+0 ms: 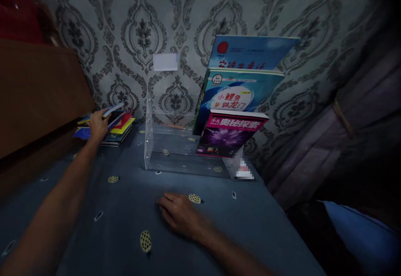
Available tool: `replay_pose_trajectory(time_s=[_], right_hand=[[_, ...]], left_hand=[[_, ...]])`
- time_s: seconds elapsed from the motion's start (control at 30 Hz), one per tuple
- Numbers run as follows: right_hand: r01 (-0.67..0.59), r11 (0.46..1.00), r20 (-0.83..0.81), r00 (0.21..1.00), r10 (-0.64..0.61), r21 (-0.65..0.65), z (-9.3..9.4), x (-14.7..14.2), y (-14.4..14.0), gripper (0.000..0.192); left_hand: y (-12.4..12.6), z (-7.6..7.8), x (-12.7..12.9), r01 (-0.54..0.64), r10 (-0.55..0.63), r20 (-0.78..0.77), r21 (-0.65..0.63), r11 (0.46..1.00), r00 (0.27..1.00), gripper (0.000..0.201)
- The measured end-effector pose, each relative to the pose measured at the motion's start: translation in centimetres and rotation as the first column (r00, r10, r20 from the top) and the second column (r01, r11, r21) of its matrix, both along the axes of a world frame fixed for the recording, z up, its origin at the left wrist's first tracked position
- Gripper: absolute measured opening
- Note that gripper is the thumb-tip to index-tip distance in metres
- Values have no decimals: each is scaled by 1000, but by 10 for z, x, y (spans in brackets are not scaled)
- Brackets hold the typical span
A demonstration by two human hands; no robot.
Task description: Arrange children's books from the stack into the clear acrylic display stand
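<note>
At the left, my left hand is closed on a thin book with a pale edge, tilted up at the top of a pile of books. Yellow, red and blue covers show in that pile. My right hand rests on the dark blue cloth, its fingers curled in and nothing visible in them. Beyond it stands a clear acrylic book rack. On the rack's right side lean a pink and purple book, a teal book and a taller blue book, one behind another.
A brown wooden piece of furniture borders the left side, with a red item on top. Patterned wallpaper with a white card rises behind. A tied curtain hangs at the right, past the edge of the blue cloth.
</note>
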State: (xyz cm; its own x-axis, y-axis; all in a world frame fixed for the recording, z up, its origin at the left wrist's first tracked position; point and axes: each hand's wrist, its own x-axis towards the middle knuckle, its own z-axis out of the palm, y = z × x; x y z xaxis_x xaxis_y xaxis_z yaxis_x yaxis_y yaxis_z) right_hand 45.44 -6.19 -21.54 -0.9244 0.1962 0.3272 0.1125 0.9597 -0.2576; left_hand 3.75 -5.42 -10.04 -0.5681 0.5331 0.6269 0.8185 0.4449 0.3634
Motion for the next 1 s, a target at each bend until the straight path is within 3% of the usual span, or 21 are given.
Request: replay_pose_trajectory(time_s=[0.17,0.27,0.33,0.43,0.53,0.63,0.83,1.0], right_hand=[[-6,1000,1,1000,6,-6,-4,-1,2,9],[-7,1000,5,1000,7,-28,-5,-2,2,10],[-5,999,-5,1000,5,-41,-5,-3,2,10],[-5,999,-17,1000,4,-41,-5,-3,2,10],[-8,999,-16,1000,8,-38,-5,-3,2,12],[-6,999,-14,1000,6,-40,-5,-3,2,14],[-6,1000,-13,1000,5,-18,-5,-3,1,13],[-7,1000,-18,1000,7,-15,-6,-3,2,14]], left_hand=[[-24,31,-6,-32,23,41,242,970,999,40],[-53,34,2,-15,12,12,332,943,1000,38],[-75,26,12,15,-9,-19,367,930,1000,37],[-109,-2,29,115,-82,-102,383,916,991,36],[-133,-34,44,156,-123,-141,255,954,982,37],[-145,-53,56,181,-155,-158,167,969,975,37],[-175,-53,80,175,-124,-281,162,971,952,38],[-223,-55,107,146,-141,-402,-18,989,905,42]])
